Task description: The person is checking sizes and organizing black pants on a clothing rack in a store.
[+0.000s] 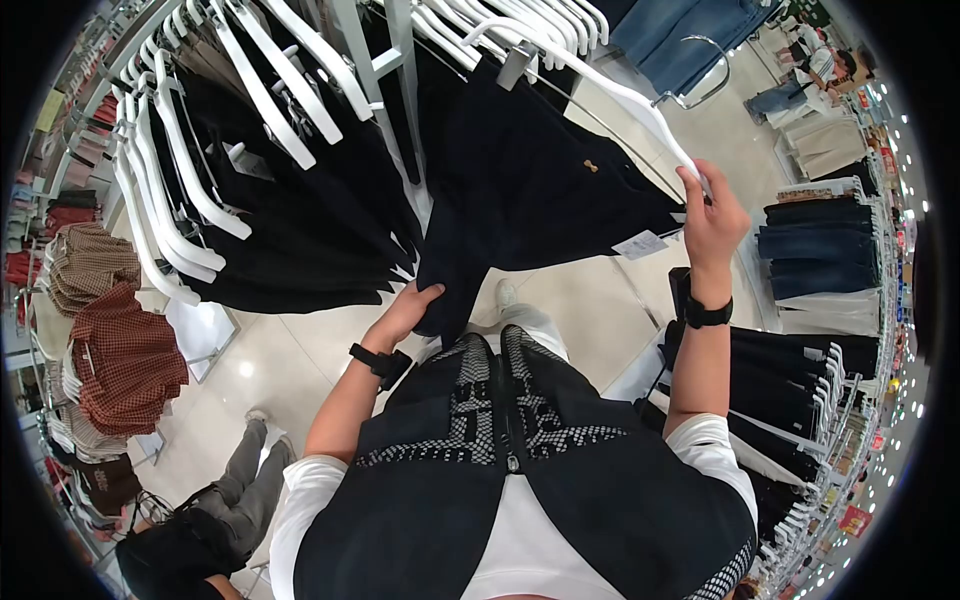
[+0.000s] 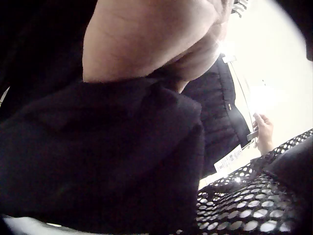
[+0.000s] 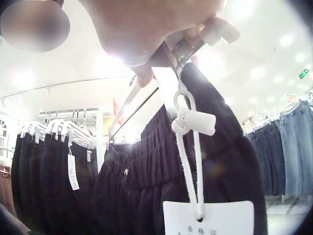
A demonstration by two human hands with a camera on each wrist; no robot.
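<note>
A pair of black trousers (image 1: 530,190) hangs clipped by the waist to a white hanger (image 1: 625,95) in front of me. My right hand (image 1: 715,220) grips the hanger's right end beside the clip. With my left hand (image 1: 405,315) I hold the lower part of a trouser leg, the thumb on top of the cloth. The left fingers are mostly hidden behind the cloth. Near the waistband sits a small gold bow ornament (image 1: 590,166). A white paper tag (image 3: 210,220) dangles on a white cord from the waist, below my right hand in the right wrist view.
White hangers with black garments (image 1: 300,240) crowd the rack at left. Jeans (image 1: 675,40) hang at the upper right, more trousers (image 1: 770,390) at right. Checked shirts (image 1: 125,360) hang at far left. A person (image 1: 235,500) in grey trousers stands at lower left.
</note>
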